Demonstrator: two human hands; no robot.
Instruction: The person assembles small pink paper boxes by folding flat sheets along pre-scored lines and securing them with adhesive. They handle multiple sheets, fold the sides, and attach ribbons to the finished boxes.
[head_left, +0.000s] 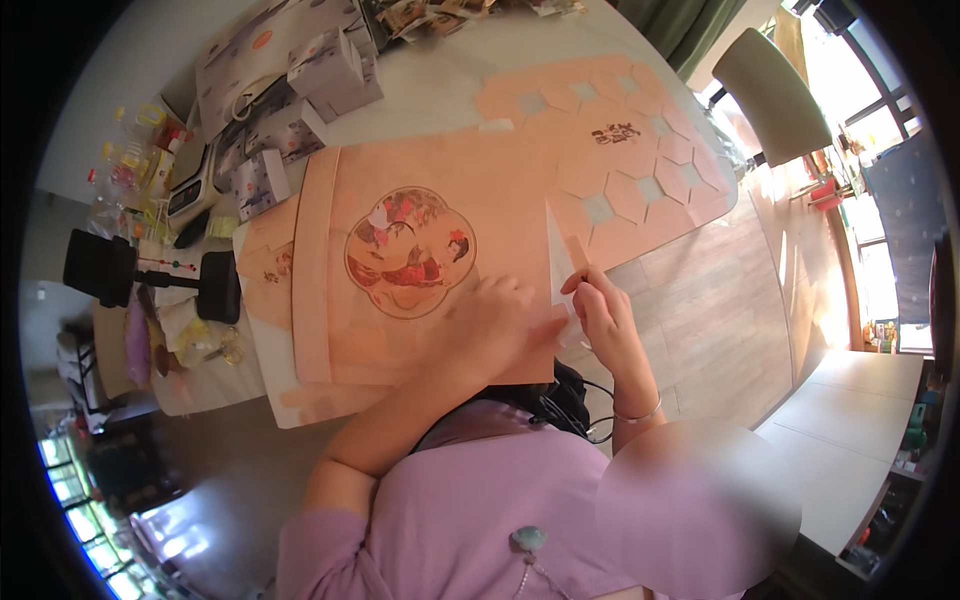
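A flat orange cardboard piece [430, 160] with a flower-shaped coloured picture [411, 252] lies in front of me at the table's near edge. My left hand [500, 312] rests low on its right part; motion blur smears the fingers. Just off the cardboard's right edge is my right hand [602, 312], thumb and fingers pinched together. A thin pale strip [583, 341] shows under these fingers, apparently held by them. Beside them a narrow orange flap [576, 252] stands out from the edge, with white surface behind it.
An orange sheet with hexagonal cut-outs [615, 160] covers the table's far right. Patterned boxes [325, 70] are stacked at the back left. Further left are a black stand [150, 277], a scale [190, 185] and plastic bottles [115, 150]. A chair [772, 95] stands at the right.
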